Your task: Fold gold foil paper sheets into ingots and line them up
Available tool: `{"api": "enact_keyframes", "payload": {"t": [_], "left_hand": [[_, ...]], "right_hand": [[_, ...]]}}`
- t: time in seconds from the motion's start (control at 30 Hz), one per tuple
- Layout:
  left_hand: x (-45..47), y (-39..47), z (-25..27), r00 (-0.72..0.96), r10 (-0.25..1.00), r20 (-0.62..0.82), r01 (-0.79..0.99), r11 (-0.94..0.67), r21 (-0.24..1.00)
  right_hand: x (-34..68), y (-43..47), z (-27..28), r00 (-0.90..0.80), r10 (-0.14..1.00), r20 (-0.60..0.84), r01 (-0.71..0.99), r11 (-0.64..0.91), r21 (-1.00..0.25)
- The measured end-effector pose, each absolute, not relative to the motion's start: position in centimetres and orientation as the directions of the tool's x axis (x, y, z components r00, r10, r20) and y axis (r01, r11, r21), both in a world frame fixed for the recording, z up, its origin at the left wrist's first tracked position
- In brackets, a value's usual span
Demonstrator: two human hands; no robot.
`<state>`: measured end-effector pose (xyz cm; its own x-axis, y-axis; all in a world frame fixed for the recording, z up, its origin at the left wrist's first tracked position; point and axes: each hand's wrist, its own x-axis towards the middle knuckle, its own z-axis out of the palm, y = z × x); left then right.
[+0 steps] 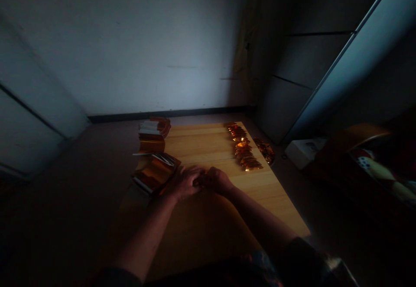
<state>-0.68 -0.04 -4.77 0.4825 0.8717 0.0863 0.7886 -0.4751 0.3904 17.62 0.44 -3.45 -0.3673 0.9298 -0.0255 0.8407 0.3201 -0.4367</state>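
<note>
My left hand [188, 182] and my right hand [219, 179] meet over the near part of a light wooden table [201, 144]. The fingers of both are curled and pressed together around something small. Only a faint orange glint shows between them, and the dim light hides the rest. Just left of my left hand lies a stack of shiny copper-gold foil sheets [157, 171] with pale edges. Across the table, beyond my right hand, a row of folded copper-gold foil pieces [243, 148] stands closely packed along the right side.
More foil sheets [152, 143] and a pale bundle [149, 127] lie at the far left corner. Beyond the right edge, a heap of foil pieces [264, 150] sits lower down. A white box [302, 153] and a wooden chair [357, 133] stand right. A pale wall [162, 53] rises behind.
</note>
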Motion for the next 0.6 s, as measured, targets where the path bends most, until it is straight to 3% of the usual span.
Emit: {"api": "enact_keyframes", "payload": {"t": [0.13,0.33,0.6], "left_hand": [[-0.5,-0.2,-4.4,0.487,0.871,0.067,0.785,-0.470,0.405],[-0.2,-0.3,-4.2,0.472,0.879,0.062,0.790,-0.454,0.413],[-0.2,-0.3,-5.1,0.461,0.883,0.086,0.790,-0.453,0.412]], "right_hand": [[17.3,0.0,-2.4,-0.402,0.915,-0.035,0.864,0.366,-0.344],[17.3,0.0,-2.6,-0.436,0.900,-0.002,0.852,0.412,-0.324],[17.7,0.4,-4.6,-0.412,0.906,0.100,0.788,0.409,-0.460]]}}
